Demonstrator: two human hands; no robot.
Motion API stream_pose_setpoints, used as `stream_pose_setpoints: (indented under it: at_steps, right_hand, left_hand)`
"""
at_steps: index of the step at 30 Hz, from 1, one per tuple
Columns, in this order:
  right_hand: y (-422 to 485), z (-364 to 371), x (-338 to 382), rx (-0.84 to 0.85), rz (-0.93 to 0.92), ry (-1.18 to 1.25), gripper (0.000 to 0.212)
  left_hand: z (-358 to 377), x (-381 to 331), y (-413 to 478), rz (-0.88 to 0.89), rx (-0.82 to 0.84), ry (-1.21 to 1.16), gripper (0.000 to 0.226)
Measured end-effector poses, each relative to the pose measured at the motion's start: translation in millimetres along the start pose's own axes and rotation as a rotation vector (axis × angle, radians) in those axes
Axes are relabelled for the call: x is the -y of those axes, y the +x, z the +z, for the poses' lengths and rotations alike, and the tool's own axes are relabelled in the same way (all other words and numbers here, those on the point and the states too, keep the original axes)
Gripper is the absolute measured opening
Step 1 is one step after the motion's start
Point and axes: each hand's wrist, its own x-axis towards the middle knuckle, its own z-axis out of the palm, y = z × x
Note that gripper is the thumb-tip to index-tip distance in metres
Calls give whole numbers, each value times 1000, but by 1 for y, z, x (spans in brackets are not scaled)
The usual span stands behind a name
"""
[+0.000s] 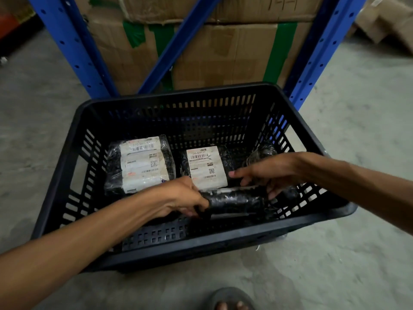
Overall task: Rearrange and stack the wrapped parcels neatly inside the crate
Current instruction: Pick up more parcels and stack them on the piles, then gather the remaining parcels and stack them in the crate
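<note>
A black slotted plastic crate (73, 139) stands on the concrete floor. Inside, at the back left, lies a stack of black-wrapped parcels with white barcode labels (143, 164). Beside it in the middle lies one labelled parcel (206, 166). Another black-wrapped parcel (263, 152) leans in the back right corner. Near the front lies a long black-wrapped parcel (234, 202), label not visible. My left hand (185, 198) grips its left end. My right hand (266, 173) holds its right end, fingers curled over the top.
Blue steel rack posts (73, 48) and a diagonal brace rise right behind the crate, with taped cardboard boxes (223, 59) on the rack. More flattened cardboard (384, 21) lies at the far right. My sandalled foot (232, 300) shows at the bottom edge.
</note>
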Motion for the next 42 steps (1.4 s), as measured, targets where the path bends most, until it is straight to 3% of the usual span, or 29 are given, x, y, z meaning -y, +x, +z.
stream_pose_setpoints:
  at_steps: [3, 5, 7, 9, 12, 15, 18, 21, 24, 27, 29, 31, 33, 36, 42]
  right_hand:
    - [-22, -22, -3, 60, -184, -97, 63]
    - [-32, -32, -5, -10, -289, -173, 61]
    - [-36, -41, -1, -108, -376, -145, 54]
    - [-43, -56, 2, -97, -455, 3, 45]
    - [-52, -76, 9, -25, -576, 248, 48]
    - [-51, -82, 24, -61, -645, 546, 51]
    - [-34, -73, 36, -203, -540, 619, 72]
    - [-18, -58, 38, -184, -370, 781, 57]
    - [-3, -37, 33, -106, -408, 821, 55]
    - [19, -13, 21, -324, -463, 683, 52]
    - [33, -2, 13, -344, -457, 673, 41]
    - [44, 2, 6, -332, -408, 671, 34]
    - [53, 1, 4, -318, -381, 653, 38]
    - [67, -2, 4, -303, -388, 624, 52]
    - [92, -15, 18, -393, -499, 632, 62]
  left_hand:
    - [-20, -8, -18, 142, 10, -238, 28]
    - [-37, -11, -30, 256, -12, -402, 37]
    - [-49, -16, -39, 361, -82, -403, 56]
    - [-55, -22, -43, 488, -295, -237, 69]
    - [-54, -26, -42, 714, -675, -123, 63]
    - [-41, -33, -40, 760, -570, -397, 42]
    - [-24, -43, -27, 612, -494, -622, 36]
    - [-16, -45, -14, 396, -469, -793, 43]
    - [-16, -44, -3, 198, -392, -869, 50]
    - [-15, -41, 10, 43, -325, -838, 61]
    - [-13, -38, 16, 22, -250, -717, 53]
    - [-5, -34, 23, 16, -180, -627, 32]
    - [6, -29, 33, -22, -153, -544, 23]
    - [13, -24, 46, -22, -200, -530, 50]
    - [-1, -33, 71, 43, -459, -608, 59]
